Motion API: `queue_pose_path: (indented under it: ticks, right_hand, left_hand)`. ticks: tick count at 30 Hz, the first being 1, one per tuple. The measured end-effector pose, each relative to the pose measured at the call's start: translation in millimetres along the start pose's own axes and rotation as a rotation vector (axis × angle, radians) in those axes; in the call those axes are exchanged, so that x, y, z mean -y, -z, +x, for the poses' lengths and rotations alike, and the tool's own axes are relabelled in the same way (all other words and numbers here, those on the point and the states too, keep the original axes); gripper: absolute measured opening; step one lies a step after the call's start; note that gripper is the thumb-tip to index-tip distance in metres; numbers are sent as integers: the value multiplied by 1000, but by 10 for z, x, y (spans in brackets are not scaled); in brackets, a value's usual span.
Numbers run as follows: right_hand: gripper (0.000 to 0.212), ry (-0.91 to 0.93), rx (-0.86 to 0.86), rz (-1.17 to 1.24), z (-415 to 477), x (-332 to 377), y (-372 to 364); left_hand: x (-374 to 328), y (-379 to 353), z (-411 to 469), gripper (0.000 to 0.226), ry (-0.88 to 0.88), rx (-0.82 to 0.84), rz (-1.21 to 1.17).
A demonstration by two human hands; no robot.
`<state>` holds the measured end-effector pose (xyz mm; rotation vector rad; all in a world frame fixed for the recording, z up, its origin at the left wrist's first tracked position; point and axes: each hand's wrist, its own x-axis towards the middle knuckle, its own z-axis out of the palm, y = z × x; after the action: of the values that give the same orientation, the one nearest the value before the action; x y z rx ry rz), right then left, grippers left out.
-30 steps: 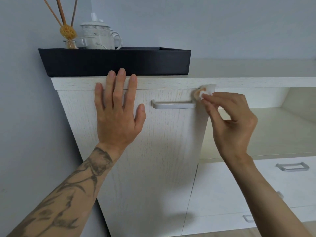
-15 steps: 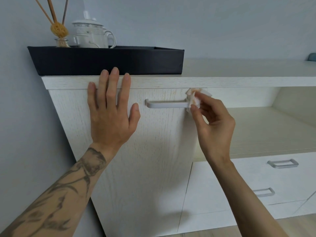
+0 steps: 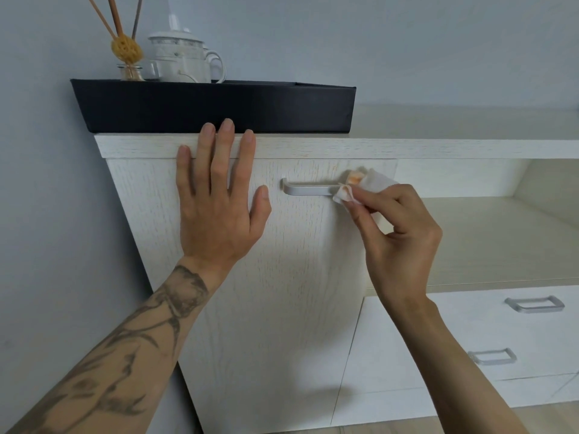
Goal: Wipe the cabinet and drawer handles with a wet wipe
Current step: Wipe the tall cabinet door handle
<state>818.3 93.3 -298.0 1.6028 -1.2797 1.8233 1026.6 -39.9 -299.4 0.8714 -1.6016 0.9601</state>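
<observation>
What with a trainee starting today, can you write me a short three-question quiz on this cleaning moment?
1. True or false: the left hand lies flat against the cabinet door.
2. The right hand pinches the wet wipe against which part of the cabinet handle? A left end, B middle, C right end.
3. Fill in: ___ drawer handles are in view.

Key: 1 true; 2 C; 3 two.
</observation>
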Motion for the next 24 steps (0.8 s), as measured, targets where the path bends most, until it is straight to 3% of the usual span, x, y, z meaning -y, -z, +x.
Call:
queue_pose_path:
  ticks: [8, 13, 20, 24]
  right_hand:
    - [22, 59, 29, -61, 42, 251, -125]
    - [18, -14, 260, -18, 84, 543, -327]
    - [14, -26, 414, -210, 269, 814, -543]
    - [13, 95, 391, -321, 259, 773, -467]
  left_hand:
    - [-8, -3, -2, 69, 2, 8, 5]
    - [2, -18, -13, 69, 4, 9, 8]
    - [17, -55, -21, 67, 8, -31, 8]
    - [24, -53, -20, 70, 0, -23, 0]
